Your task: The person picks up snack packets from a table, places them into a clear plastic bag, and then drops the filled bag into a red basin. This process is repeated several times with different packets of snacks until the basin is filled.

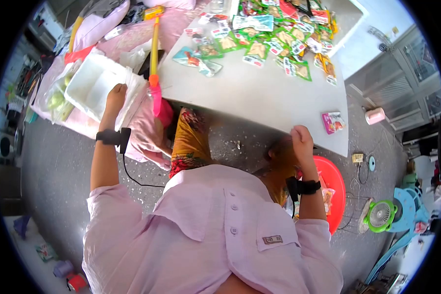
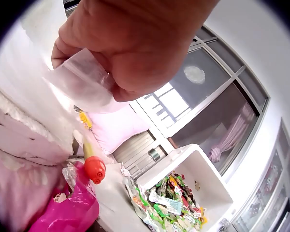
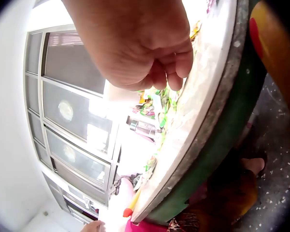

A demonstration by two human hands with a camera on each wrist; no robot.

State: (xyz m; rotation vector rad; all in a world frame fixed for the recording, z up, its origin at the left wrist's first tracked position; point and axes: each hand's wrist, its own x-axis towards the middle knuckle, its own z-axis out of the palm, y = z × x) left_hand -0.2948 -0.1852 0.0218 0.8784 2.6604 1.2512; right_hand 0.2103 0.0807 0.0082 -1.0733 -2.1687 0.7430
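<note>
My left hand [image 1: 115, 100] is at the near right side of a white foam box [image 1: 97, 77] on the pink-covered surface. Up close in the left wrist view, its curled fingers pinch a translucent plastic bag [image 2: 82, 79], which drapes beside the box. Over the table's front edge is my right hand [image 1: 303, 144], its fingers loosely curled and nothing visible in them. A small pink-and-white packet [image 1: 333, 122] lies on the table to the right of that hand.
Many green snack packets [image 1: 257, 49] spread across the far part of the white table [image 1: 259, 98], by a larger foam box [image 1: 350, 24]. A yellow-handled tool [image 1: 154, 49] lies left of them. A red basin [image 1: 337, 196] with packets stands on the floor at right, near a green fan [image 1: 380, 215].
</note>
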